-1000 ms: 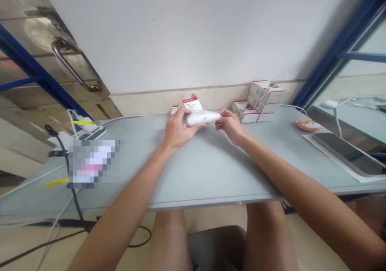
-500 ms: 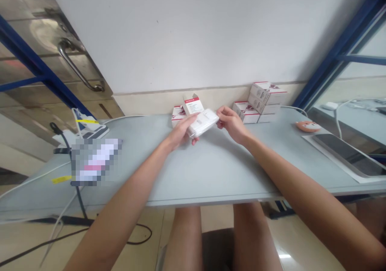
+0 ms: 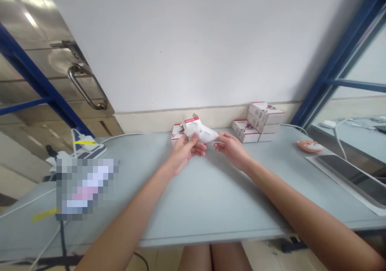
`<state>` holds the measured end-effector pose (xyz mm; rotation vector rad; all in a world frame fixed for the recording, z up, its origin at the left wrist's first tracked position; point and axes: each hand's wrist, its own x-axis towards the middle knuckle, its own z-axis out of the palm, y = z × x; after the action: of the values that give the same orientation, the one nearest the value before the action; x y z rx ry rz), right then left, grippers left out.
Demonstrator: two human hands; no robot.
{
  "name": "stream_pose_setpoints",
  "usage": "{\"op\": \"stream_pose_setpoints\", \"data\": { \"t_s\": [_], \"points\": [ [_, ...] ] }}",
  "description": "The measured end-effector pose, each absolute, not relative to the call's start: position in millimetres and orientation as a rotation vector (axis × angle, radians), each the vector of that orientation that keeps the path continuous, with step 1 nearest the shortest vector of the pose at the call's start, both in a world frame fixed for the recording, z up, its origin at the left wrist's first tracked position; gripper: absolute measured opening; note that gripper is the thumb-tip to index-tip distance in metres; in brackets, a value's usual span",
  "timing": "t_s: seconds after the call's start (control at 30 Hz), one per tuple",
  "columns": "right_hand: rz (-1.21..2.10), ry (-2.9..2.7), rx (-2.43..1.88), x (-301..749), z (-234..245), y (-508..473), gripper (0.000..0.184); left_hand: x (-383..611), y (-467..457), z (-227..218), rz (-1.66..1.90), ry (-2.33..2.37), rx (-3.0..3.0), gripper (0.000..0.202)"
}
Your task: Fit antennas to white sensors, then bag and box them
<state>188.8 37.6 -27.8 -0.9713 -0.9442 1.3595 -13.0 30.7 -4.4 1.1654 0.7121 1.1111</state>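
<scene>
Above the grey table, a white item in a clear, crinkled plastic wrap [image 3: 205, 134] lies between my two hands; what is inside cannot be made out. My left hand [image 3: 184, 150] is closed on its left end, thumb on top and fingers underneath. At the right end, the thumb and fingertips of my right hand [image 3: 231, 149] pinch the edge of the wrap. Just behind stands an opened white-and-red box [image 3: 191, 120], partly hidden by the wrapped item. A similar box [image 3: 177, 132] sits beside it on the left.
Several white-and-red boxes [image 3: 263, 120] are stacked near the wall at the back right. Farther right lie an orange-and-white object [image 3: 309, 146] and a dark flat device [image 3: 352, 178]. A blurred-out item [image 3: 86, 188] and cables occupy the table's left side.
The wrapped item has been turned and tilted away between my hands, its wrap now bunched. My view has tipped upward, so the table sits lower in the picture.
</scene>
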Motion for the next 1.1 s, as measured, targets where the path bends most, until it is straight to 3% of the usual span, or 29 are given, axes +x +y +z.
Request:
{"op": "stream_pose_setpoints", "data": {
  "t_s": [0.1,0.23,0.43,0.63,0.7,0.8,0.9,1.1],
  "points": [
    [1.184,-1.018,-1.078,185,-31,37,0.027,-7,32,-9,1.205,0.899,1.248,0.061],
    [0.977,-1.223,-1.16,182,-30,35,0.041,-6,34,-14,1.315,1.043,1.281,0.06],
    [0.93,-1.196,-1.218,179,-30,30,0.034,-2,33,-22,1.359,1.081,1.414,0.055],
    [0.868,-1.463,-1.146,180,-40,26,0.062,-3,31,-41,1.273,1.098,1.491,0.053],
    [0.861,-1.572,-1.121,182,-39,25,0.059,-4,30,-43,1.293,1.042,1.513,0.058],
    [0.946,-1.557,-1.075,182,-35,26,0.054,-4,27,-40,1.322,0.907,1.548,0.065],
    [1.127,-1.366,-1.032,181,-32,28,0.061,-1,23,-32,1.325,0.855,1.598,0.065],
    [1.419,-1.053,-0.951,184,-31,32,0.058,-9,40,-36,1.637,1.17,1.642,0.062]
  ]
}}
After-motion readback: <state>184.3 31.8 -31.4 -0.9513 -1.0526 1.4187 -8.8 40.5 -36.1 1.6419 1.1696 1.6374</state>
